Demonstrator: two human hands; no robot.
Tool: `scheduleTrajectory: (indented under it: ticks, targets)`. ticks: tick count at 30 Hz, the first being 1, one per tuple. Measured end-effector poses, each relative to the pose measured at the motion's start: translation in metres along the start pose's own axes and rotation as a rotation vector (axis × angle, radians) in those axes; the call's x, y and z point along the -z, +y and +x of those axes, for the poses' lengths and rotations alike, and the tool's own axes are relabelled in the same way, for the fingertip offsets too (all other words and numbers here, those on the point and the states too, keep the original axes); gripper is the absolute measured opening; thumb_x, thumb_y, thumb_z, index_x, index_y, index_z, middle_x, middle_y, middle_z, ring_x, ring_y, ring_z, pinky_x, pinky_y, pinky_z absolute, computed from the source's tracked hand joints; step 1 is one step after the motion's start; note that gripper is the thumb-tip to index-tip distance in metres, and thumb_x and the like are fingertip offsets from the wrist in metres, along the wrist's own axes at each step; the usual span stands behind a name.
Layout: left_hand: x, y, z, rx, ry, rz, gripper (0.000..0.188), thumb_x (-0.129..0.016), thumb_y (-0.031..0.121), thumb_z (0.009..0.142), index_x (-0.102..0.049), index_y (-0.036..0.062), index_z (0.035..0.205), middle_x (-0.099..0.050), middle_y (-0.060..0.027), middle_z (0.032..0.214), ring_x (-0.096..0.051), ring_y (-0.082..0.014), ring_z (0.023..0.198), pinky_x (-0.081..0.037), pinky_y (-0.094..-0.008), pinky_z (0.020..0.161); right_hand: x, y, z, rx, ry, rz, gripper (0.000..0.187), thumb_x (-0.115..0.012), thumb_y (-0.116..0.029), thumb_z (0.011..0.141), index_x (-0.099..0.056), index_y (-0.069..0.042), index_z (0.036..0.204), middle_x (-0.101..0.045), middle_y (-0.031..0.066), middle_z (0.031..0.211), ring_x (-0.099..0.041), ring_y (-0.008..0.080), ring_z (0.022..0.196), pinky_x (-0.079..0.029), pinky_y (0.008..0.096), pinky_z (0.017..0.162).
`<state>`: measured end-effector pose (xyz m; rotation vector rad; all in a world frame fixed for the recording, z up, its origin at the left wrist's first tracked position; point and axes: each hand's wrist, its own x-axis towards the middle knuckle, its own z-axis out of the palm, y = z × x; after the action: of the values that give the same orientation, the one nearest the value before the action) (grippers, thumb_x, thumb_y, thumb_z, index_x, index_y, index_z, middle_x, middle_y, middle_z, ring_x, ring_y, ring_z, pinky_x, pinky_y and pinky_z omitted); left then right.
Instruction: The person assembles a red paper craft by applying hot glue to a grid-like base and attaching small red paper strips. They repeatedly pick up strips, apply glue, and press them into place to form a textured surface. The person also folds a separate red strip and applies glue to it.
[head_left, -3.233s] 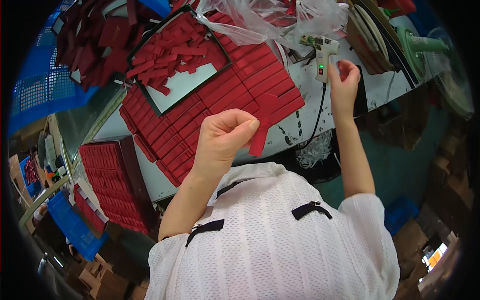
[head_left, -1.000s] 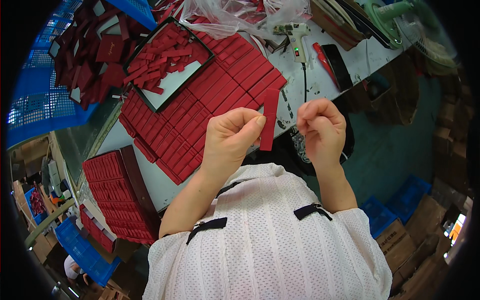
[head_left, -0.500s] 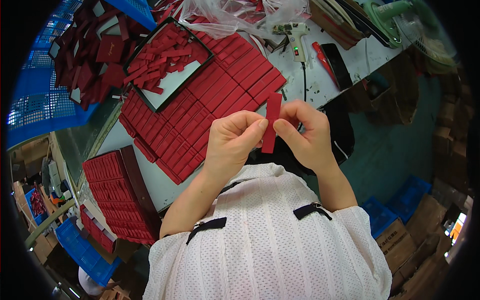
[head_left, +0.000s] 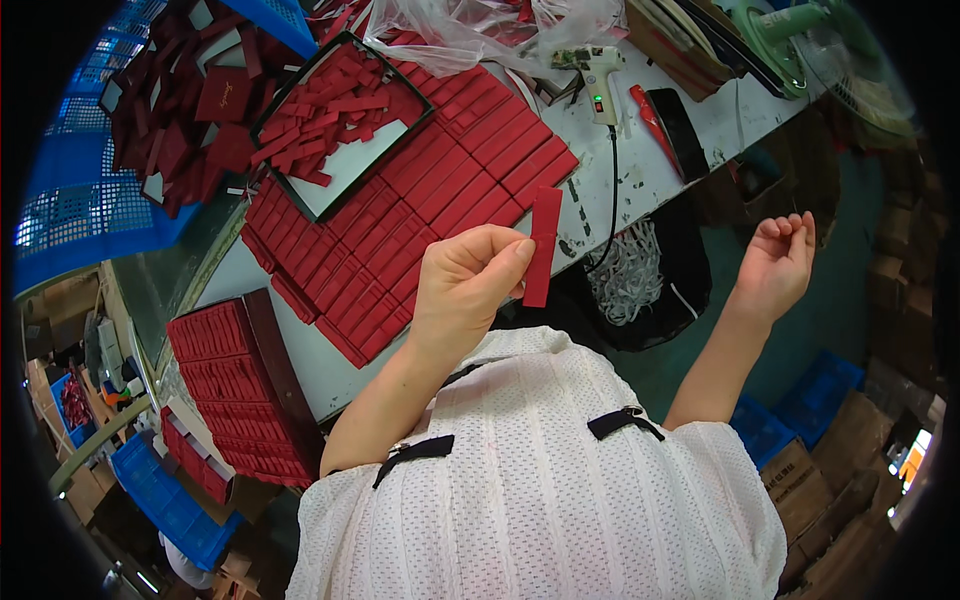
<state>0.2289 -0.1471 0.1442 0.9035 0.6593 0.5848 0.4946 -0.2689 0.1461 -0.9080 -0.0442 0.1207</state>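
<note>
My left hand (head_left: 470, 285) pinches a flat red strip (head_left: 542, 250) between thumb and bent fingers, holding it upright near the table's front edge. Off to the right, past the table, my right hand (head_left: 778, 268) is raised with its fingers drawn together. Whatever may be between those fingertips is too small to make out. Beyond my left hand lie rows of red strip-shaped pieces (head_left: 420, 190), packed side by side. On top of them rests a black-rimmed tray (head_left: 345, 180) with loose short red strips (head_left: 335, 110) in it.
A glue gun (head_left: 600, 85) with a cord, a red-handled tool (head_left: 652, 122) and a black phone-like slab (head_left: 676, 130) lie at the back right. White paper scraps (head_left: 630, 275) fill a black bag below the edge. Red boxes (head_left: 180, 120) are heaped at far left; a filled case (head_left: 240, 385) stands nearer.
My right hand has left the red strip and swung far to the right, uncovering the black bag of scraps. My left hand still holds the strip in nearly the same place.
</note>
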Motion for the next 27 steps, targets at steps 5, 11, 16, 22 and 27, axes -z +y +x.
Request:
scheduleTrajectory:
  ticks: [5,11,16,22,27]
  targets:
    - [-0.005,0.000,0.003,0.068,-0.015,-0.017,0.012,-0.055,0.009,0.087,-0.063,-0.0003,0.088,-0.059,0.0008,0.068,-0.050,-0.0033,0.056,-0.038,-0.0174,0.052,0.017,0.014,-0.029,0.068,-0.444,-0.219,0.013,-0.042,0.000,0.082,-0.055,0.001,0.078,-0.056,0.0109,0.073,-0.051,0.0149,0.059,-0.044,0.0253,0.057]
    - [-0.004,-0.001,0.003,0.146,-0.049,-0.035,0.015,-0.057,0.017,0.087,-0.063,0.0030,0.083,-0.057,0.0023,0.066,-0.050,-0.0025,0.057,-0.037,-0.0162,0.052,-0.009,0.025,-0.074,-0.037,-0.857,-0.545,0.018,-0.052,-0.011,0.089,-0.059,0.002,0.079,-0.052,0.0033,0.066,-0.049,0.0078,0.058,-0.038,0.0210,0.054]
    - [-0.003,0.000,-0.002,0.187,-0.043,-0.076,0.015,-0.057,0.016,0.086,-0.063,0.0026,0.083,-0.058,0.0017,0.066,-0.050,-0.0028,0.056,-0.037,-0.0161,0.051,-0.038,0.024,-0.085,0.327,-1.129,-0.740,0.029,-0.062,0.000,0.072,-0.061,-0.004,0.101,-0.057,0.0117,0.101,-0.055,0.0213,0.092,-0.044,0.0305,0.077]
    - [0.003,-0.003,-0.004,0.287,-0.122,-0.257,0.013,-0.054,0.011,0.086,-0.062,0.0004,0.084,-0.060,-0.0022,0.070,-0.052,-0.0059,0.057,-0.040,-0.0181,0.052,-0.048,0.030,-0.084,0.451,-1.356,-0.804,0.043,-0.067,-0.001,0.062,-0.065,-0.015,0.103,-0.050,0.0096,0.119,-0.047,0.0255,0.107,-0.042,0.0345,0.082]
    - [0.011,-0.012,-0.003,0.327,-0.175,-0.369,0.015,-0.051,0.011,0.088,-0.059,-0.0019,0.087,-0.063,-0.0089,0.074,-0.061,-0.0129,0.061,-0.047,-0.0216,0.052,-0.049,0.039,-0.081,0.454,-1.474,-0.702,0.032,-0.068,-0.004,0.061,-0.066,-0.007,0.094,-0.056,0.0106,0.106,-0.054,0.0230,0.093,-0.042,0.0316,0.075]
